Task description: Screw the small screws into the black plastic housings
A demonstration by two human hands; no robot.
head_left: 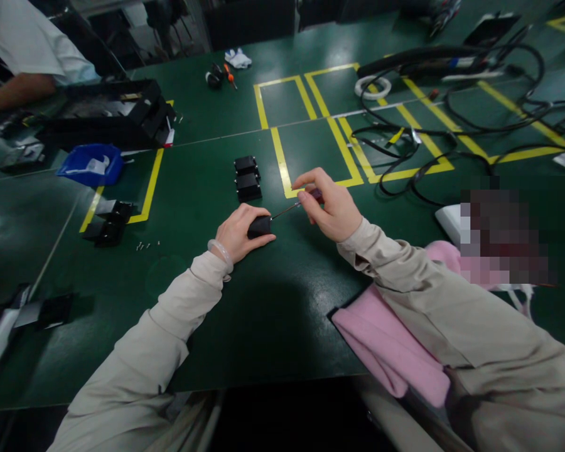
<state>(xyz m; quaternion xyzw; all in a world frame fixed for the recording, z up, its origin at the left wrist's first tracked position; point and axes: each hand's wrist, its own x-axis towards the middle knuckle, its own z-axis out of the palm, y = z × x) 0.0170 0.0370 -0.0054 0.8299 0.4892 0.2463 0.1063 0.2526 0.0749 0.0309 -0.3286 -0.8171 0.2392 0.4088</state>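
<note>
My left hand (236,233) is closed around a small black block (260,226), thumb on the near side and fingers on the far side. In my right hand (332,207) is a screwdriver (287,210), its dark handle pinched between thumb and fingers. The thin shaft points left, and its tip meets the block's right end, where a tiny bright spot shows. Just beyond my left hand lie a few similar black blocks (247,176) with small metal screws at their ends. Several loose screws (145,245) are scattered on the green table (273,326) to the left.
Black parts (109,223) and a blue bin (91,164) stand at left, near a black rack (117,113). Black cables (405,144) tangle at right. A pink cloth (390,342) lies under my right forearm. Another person's arm (23,88) is at the far left.
</note>
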